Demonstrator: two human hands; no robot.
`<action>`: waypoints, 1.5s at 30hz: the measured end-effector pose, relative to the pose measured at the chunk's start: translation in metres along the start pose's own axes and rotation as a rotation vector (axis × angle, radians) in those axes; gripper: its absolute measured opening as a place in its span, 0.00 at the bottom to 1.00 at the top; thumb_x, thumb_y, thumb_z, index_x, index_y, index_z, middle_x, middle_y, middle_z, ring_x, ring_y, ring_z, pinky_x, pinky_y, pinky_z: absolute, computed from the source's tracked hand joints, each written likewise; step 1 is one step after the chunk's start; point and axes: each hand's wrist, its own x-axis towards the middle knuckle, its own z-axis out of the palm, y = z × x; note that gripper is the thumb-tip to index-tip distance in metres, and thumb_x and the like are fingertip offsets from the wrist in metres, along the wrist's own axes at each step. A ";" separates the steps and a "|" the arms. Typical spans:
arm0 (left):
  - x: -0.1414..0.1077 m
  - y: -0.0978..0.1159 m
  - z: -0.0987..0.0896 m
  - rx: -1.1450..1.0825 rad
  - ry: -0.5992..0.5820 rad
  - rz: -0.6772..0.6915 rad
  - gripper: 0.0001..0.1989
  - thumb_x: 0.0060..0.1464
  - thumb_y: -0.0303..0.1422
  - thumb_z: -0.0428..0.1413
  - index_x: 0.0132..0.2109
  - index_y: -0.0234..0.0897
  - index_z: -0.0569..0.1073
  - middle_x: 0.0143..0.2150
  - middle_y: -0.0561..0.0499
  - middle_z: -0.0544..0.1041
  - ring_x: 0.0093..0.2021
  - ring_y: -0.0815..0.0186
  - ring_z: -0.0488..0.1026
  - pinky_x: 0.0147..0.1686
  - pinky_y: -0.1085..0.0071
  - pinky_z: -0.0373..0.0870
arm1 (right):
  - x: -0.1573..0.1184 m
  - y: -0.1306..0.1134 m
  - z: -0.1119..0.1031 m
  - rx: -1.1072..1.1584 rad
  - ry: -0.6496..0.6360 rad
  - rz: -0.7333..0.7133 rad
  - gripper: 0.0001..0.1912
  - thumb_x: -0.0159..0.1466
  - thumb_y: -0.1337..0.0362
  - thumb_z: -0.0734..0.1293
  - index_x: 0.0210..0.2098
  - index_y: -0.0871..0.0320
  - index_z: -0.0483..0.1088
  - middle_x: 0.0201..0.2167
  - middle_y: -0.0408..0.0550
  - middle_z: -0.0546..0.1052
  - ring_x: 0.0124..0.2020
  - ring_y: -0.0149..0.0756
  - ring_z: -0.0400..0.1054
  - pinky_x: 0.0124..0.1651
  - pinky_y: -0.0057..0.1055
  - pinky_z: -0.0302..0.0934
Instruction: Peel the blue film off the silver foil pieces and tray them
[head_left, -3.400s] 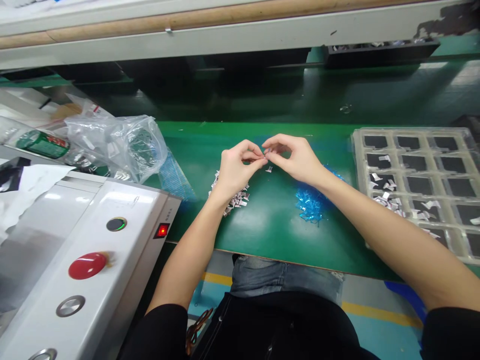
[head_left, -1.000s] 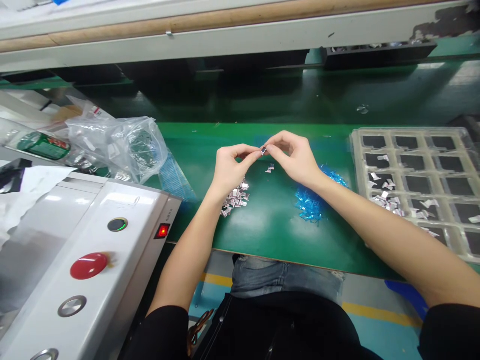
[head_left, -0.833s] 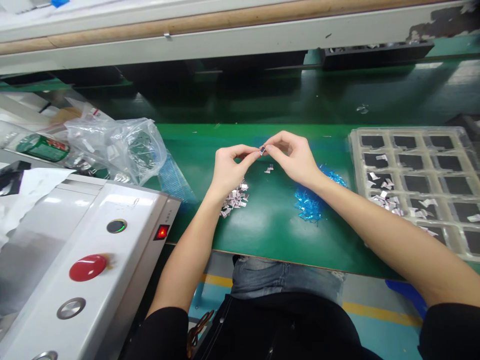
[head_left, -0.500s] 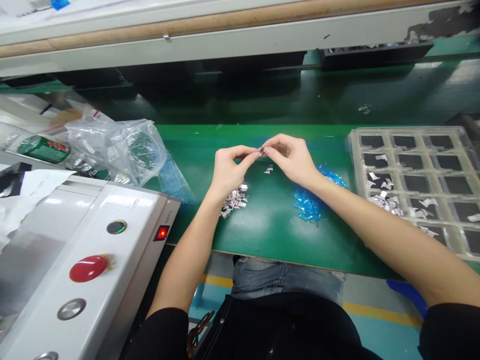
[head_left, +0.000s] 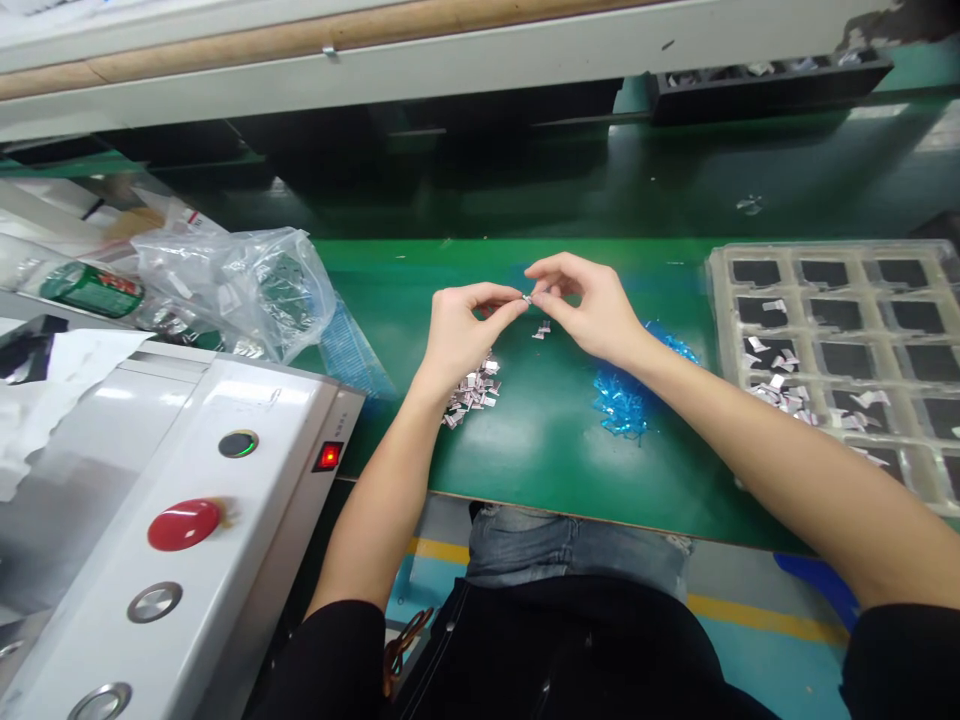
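Note:
My left hand (head_left: 469,325) is closed in a pinch over the green table, with a small silvery-white piece (head_left: 527,298) at the thumb and index fingertips. My right hand (head_left: 589,305) faces it from the other side. Its thumb tip is at the piece, while its index finger is lifted clear of the thumb. A few similar small pieces (head_left: 541,329) lie just below the fingertips. Beside my left wrist is a heap of small white-and-dark pieces (head_left: 474,392). Thin blue film scraps (head_left: 622,402) are piled under my right forearm.
A clear compartment tray (head_left: 724,300) with small pieces stands at the right, partly behind my right forearm. On the left are a white machine with a red button (head_left: 184,525) and a clear plastic bag (head_left: 240,290). A black bin (head_left: 772,90) sits at the back right.
My right index finger has lifted away from the thumb and the piece. My left hand keeps its pinch. The whole view has shifted slightly.

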 end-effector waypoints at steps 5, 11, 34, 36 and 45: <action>0.005 -0.013 -0.033 0.274 0.027 0.016 0.09 0.61 0.40 0.66 0.40 0.41 0.87 0.38 0.48 0.85 0.37 0.61 0.77 0.42 0.65 0.72 | 0.004 0.004 -0.008 -0.137 0.037 0.015 0.04 0.62 0.66 0.73 0.38 0.56 0.79 0.33 0.45 0.80 0.31 0.39 0.71 0.41 0.39 0.67; 0.008 -0.028 -0.059 0.454 -0.269 -0.051 0.07 0.54 0.40 0.67 0.36 0.42 0.85 0.36 0.47 0.83 0.35 0.58 0.73 0.39 0.62 0.67 | 0.003 0.017 -0.014 -0.265 -0.146 0.067 0.05 0.58 0.71 0.73 0.31 0.55 0.80 0.24 0.41 0.75 0.29 0.38 0.69 0.43 0.39 0.63; 0.000 -0.019 -0.052 0.550 -0.431 0.019 0.08 0.50 0.26 0.55 0.29 0.41 0.77 0.34 0.46 0.79 0.37 0.54 0.73 0.41 0.58 0.68 | 0.022 0.075 -0.042 -0.709 0.031 0.075 0.10 0.72 0.62 0.68 0.47 0.60 0.79 0.46 0.62 0.76 0.55 0.65 0.69 0.63 0.69 0.63; -0.001 -0.019 -0.051 0.579 -0.430 0.045 0.08 0.52 0.26 0.54 0.30 0.41 0.77 0.35 0.45 0.78 0.39 0.53 0.72 0.44 0.56 0.69 | 0.023 0.078 -0.042 -0.726 0.017 0.072 0.13 0.73 0.60 0.68 0.50 0.61 0.79 0.48 0.64 0.76 0.57 0.67 0.68 0.63 0.70 0.62; 0.000 -0.014 -0.050 0.577 -0.458 0.002 0.04 0.55 0.27 0.61 0.32 0.39 0.77 0.37 0.46 0.78 0.45 0.51 0.73 0.48 0.55 0.70 | 0.028 0.090 -0.049 -0.762 0.041 0.039 0.13 0.70 0.58 0.69 0.48 0.57 0.81 0.44 0.60 0.78 0.49 0.60 0.71 0.57 0.61 0.69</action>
